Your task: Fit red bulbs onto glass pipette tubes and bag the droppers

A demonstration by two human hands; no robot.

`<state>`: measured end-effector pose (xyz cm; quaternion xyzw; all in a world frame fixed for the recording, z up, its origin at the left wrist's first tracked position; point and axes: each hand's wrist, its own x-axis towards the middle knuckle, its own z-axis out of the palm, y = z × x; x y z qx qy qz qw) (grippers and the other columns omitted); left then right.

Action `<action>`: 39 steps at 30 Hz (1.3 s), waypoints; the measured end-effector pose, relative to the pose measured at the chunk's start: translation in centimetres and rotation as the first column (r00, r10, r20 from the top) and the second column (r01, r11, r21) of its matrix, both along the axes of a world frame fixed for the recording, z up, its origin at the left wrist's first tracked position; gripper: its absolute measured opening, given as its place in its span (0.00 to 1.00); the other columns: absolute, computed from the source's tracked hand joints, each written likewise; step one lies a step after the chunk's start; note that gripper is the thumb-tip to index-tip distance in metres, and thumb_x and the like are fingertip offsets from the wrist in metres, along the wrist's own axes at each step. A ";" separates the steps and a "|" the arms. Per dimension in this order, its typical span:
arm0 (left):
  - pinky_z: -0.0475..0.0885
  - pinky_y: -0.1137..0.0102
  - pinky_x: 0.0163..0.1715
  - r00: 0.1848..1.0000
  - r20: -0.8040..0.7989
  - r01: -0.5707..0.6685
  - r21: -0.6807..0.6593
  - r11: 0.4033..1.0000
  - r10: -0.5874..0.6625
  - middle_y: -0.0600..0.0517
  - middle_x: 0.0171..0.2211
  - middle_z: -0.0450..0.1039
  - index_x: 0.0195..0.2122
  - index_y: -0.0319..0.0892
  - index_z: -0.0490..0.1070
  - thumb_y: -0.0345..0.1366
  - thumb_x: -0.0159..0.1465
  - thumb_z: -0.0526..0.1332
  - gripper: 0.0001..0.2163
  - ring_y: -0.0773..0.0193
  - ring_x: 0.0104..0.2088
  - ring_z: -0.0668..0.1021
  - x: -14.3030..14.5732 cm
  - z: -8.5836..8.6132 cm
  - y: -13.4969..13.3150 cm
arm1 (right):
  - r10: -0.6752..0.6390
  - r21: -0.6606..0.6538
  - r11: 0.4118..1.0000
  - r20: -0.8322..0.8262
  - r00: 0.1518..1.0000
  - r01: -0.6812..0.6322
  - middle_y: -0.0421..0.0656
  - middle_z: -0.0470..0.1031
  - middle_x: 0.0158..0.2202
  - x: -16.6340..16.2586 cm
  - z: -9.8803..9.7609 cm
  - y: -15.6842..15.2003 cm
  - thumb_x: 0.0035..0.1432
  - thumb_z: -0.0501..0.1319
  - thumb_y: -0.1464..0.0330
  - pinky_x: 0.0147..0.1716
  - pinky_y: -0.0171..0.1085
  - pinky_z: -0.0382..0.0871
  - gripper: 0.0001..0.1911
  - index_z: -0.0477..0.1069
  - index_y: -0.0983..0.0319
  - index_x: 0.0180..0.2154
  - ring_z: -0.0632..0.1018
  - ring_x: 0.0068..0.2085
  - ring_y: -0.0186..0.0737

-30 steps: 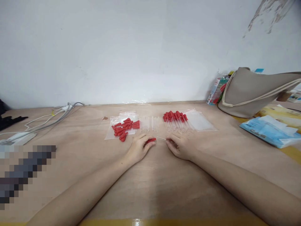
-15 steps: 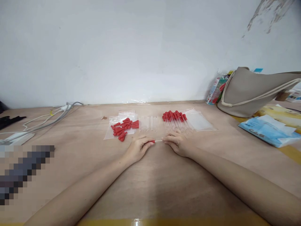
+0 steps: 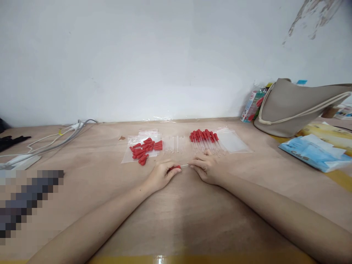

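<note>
Just in front of the row of bare clear glass tubes (image 3: 174, 144), the left hand (image 3: 161, 173) pinches a red rubber bulb (image 3: 175, 167) while the right hand (image 3: 206, 168) grips its thin clear glass tube (image 3: 184, 165), low over the wooden worktop (image 3: 176, 216).

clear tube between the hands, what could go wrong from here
1. The clear tube looks thin. Pinched by the right hand and pushed against the red bulb in the left hand, it might go in crooked or snap.
2. The red-capped tubes lie just beyond the right hand's knuckles, so a jolt could scatter them.
3. Some loose bulbs sit at their bag's near edge and may roll off it.
</note>
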<state>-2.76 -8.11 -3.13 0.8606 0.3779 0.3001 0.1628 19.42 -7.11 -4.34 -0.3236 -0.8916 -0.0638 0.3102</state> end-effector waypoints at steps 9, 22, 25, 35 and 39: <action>0.65 0.72 0.30 0.997 -0.066 0.044 0.046 0.998 -0.041 0.51 0.28 0.69 0.33 0.39 0.70 0.37 0.63 0.53 0.09 0.66 0.29 0.71 0.0 -0.3 0.0 | 0.007 0.051 0.999 0.064 0.998 -0.010 0.40 0.70 0.26 -0.7 0.6 -0.6 0.59 0.50 0.72 0.33 0.37 0.48 0.11 0.69 0.62 0.30 0.65 0.27 0.32; 0.66 0.72 0.30 0.995 -0.059 0.082 0.083 0.993 -0.077 0.51 0.29 0.70 0.35 0.40 0.69 0.35 0.64 0.52 0.08 0.66 0.30 0.71 0.0 -0.2 0.0 | -0.041 -0.072 0.996 0.085 0.996 0.047 0.39 0.71 0.23 -2.3 0.6 -0.6 0.59 0.49 0.71 0.34 0.37 0.48 0.14 0.65 0.63 0.24 0.65 0.23 0.30; 0.66 0.72 0.30 0.994 -0.075 0.082 0.092 0.992 -0.075 0.51 0.29 0.70 0.35 0.40 0.70 0.35 0.63 0.53 0.08 0.66 0.30 0.72 -0.1 -0.1 0.2 | -0.036 -0.126 0.991 0.123 0.992 0.051 0.40 0.73 0.25 -2.3 1.1 -0.6 0.60 0.48 0.70 0.35 0.37 0.49 0.13 0.68 0.63 0.26 0.66 0.24 0.31; 0.70 0.72 0.27 0.985 0.061 -0.167 0.090 0.982 0.162 0.49 0.39 0.66 0.53 0.44 0.58 0.34 0.57 0.60 0.22 0.70 0.27 0.71 -0.8 -0.3 1.2 | -0.259 -0.256 0.918 0.190 0.947 0.302 0.42 0.74 0.23 -0.5 4.4 1.1 0.56 0.54 0.67 0.30 0.36 0.55 0.13 0.72 0.61 0.23 0.71 0.24 0.35; 0.70 0.71 0.29 0.994 0.015 -0.109 0.112 0.988 0.108 0.51 0.34 0.66 0.44 0.42 0.65 0.33 0.59 0.57 0.12 0.68 0.28 0.71 -0.8 -0.5 1.4 | -0.602 -0.341 0.729 0.094 0.793 0.594 0.43 0.74 0.23 0.0 4.2 3.8 0.55 0.52 0.62 0.28 0.36 0.55 0.16 0.72 0.61 0.22 0.72 0.26 0.38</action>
